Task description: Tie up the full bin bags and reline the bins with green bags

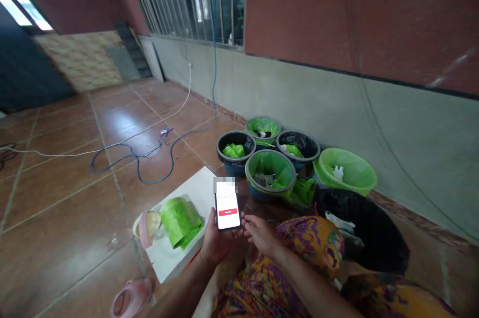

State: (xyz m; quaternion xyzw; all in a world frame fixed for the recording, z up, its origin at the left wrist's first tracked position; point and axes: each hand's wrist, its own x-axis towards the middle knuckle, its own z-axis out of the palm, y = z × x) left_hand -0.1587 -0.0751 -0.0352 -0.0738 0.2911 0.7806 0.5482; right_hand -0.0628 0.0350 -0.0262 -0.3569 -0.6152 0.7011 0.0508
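Observation:
My left hand (217, 243) is wrapped round a smartphone (227, 215), held upright with its lit screen toward me. The screen shows a red button on white, and its top is blurred out. Beside the phone's lower right edge is my right hand (260, 232), fingers loosely bent and apart, with nothing visible in it. Left of the phone, a green plastic roll or folded bag (180, 220) lies on a low white board (164, 265). A pale round item with a pink band (143, 230) sits at the board's left edge.
Several lined buckets stand by the wall, including a green-lined one (271, 152) and a black-lined one (251, 138). A large black bag (389, 238) lies to my right. A pink slipper-like thing (144, 288) and a blue cable (172, 158) are on the tiled floor.

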